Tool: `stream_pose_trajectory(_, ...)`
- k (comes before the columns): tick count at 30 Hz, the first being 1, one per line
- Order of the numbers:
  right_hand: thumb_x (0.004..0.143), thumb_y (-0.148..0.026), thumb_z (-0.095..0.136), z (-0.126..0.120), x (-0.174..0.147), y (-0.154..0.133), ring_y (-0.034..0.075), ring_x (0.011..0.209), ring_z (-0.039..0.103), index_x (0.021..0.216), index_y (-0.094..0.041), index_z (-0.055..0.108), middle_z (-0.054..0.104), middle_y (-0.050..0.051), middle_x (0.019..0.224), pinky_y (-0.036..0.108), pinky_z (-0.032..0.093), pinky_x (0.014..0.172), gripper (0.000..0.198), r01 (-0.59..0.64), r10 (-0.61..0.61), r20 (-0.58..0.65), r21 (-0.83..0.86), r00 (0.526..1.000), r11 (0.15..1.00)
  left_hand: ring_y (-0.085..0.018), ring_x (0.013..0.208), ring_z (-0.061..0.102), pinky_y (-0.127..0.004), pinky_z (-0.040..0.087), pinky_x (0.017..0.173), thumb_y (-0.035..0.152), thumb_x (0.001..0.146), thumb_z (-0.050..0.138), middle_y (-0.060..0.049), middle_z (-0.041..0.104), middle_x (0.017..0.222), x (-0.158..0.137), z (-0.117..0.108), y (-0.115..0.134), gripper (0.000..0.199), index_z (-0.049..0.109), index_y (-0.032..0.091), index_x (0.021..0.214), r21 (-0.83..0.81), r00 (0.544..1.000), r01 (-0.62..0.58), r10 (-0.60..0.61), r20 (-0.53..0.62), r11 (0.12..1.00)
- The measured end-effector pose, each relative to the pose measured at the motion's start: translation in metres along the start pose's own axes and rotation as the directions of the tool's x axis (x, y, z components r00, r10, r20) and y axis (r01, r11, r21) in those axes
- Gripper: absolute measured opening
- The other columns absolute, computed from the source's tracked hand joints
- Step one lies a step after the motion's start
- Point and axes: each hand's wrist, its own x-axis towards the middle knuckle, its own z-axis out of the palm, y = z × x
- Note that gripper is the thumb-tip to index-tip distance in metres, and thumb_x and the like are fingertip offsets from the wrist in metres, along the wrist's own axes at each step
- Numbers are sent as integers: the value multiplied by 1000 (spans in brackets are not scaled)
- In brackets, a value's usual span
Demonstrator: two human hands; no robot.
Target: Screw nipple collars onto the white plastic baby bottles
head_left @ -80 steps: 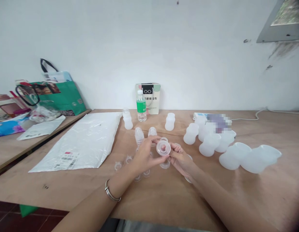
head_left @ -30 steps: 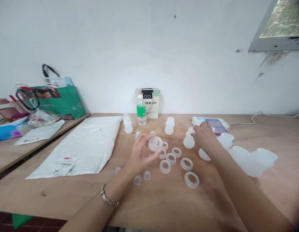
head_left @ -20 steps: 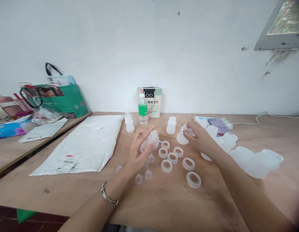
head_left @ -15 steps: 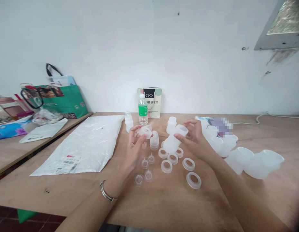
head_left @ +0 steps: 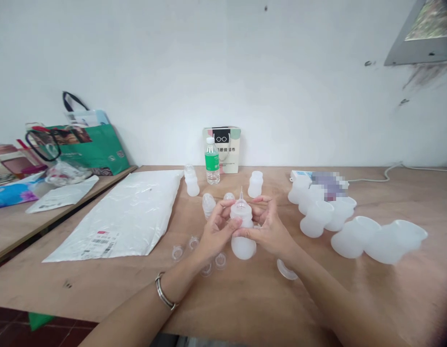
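Observation:
A frosted baby bottle point(head_left: 244, 243) stands upright between my hands, with a clear nipple point(head_left: 241, 202) in a collar on its mouth, tip pointing up. My left hand point(head_left: 220, 224) is closed on the collar and neck from the left. From the other side, my right hand point(head_left: 268, 224) is closed round the bottle's neck. Loose clear nipples, among them one nipple point(head_left: 178, 252) and another nipple point(head_left: 220, 260), lie by my left forearm. A collar ring point(head_left: 286, 270) shows partly under my right wrist. Behind my left hand stands a clear cap point(head_left: 209, 205).
Several open frosted bottles point(head_left: 355, 236) stand at the right. Farther back are a capped baby bottle point(head_left: 192, 180), another frosted bottle point(head_left: 256, 184), a water bottle point(head_left: 212, 161) and a paper bag point(head_left: 230, 149). A white mailing bag point(head_left: 136, 207) lies left.
My hands have come together. The nipple and collar that my left hand held apart now sit on the bottle, which has gone from tilted to upright in front of me.

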Motion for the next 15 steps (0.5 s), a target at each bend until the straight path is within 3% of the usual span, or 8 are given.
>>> stream_pose_trajectory(5, 48, -21, 82, -4, 0, 9, 17, 89, 60, 94, -31, 24, 46, 2, 118, 32, 53, 70, 74, 57, -56, -91, 18, 994, 998, -23, 108, 56, -34, 48, 86, 37, 76, 66, -9, 58, 117, 2, -3, 0, 45, 49, 21, 115, 89, 1000, 12, -15, 26, 996)
stream_pose_trajectory(10, 50, -21, 82, -4, 4, 17, 15, 84, 60, 93, -32, 26, 46, -1, 114, 30, 52, 68, 71, 45, -38, -86, 79, 996, 996, -24, 106, 57, -35, 48, 88, 36, 77, 65, -9, 60, 115, 1, 0, 3, 44, 53, 19, 117, 143, 1000, 4, -8, 26, 990)
stream_pose_trajectory(15, 56, -29, 80, -5, 2, 18, 14, 87, 58, 96, -32, 29, 41, 1, 119, 30, 52, 71, 65, 71, -69, -17, 146, 997, 987, -21, 92, 63, -32, 53, 76, 38, 79, 62, -10, 64, 109, 5, -5, 6, 41, 52, 18, 114, 25, 984, -17, 21, -177, 1000)
